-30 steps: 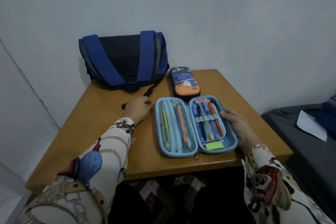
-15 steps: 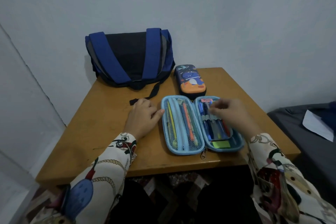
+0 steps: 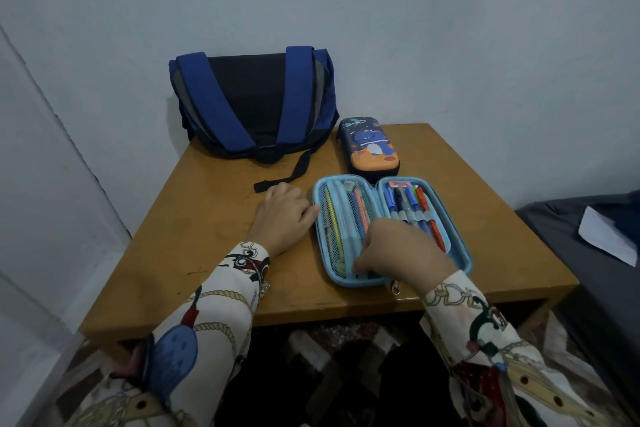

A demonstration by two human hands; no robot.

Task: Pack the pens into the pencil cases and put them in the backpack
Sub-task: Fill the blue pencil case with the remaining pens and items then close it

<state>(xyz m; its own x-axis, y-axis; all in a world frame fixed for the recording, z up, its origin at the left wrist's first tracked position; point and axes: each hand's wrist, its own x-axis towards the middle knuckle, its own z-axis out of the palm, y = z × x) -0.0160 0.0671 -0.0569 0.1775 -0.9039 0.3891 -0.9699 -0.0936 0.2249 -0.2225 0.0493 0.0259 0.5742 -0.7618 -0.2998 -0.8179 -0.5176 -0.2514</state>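
L hand (image 3: 282,215) rests on the wooden table (image 3: 207,236), fingers loosely curled, thumb side touching the left rim of the open light-blue pencil case (image 3: 462,243); holds nothing. Far left: blue/black backpack (image 3: 252,107) stands against the wall, flap closed, strap end trailing toward L hand. Centre, near edge: open case lies flat, both halves up. Left half has a mesh pocket w/ a yellow pencil (image 3: 333,220). Right half holds pens (image 3: 414,203) under an elastic band. R hand (image 3: 401,253) lies over the case's near middle, fingers curled down at the hinge; cannot tell if it holds anything. Far centre-right: second pencil case (image 3: 372,149), dinosaur print, zipped, just beyond the open one.

Assessment: step in hand looks like closing the open case, pens already seated. Next move calls for folding one half over, L hand steadying, then running the zip (image 3: 394,288) round.
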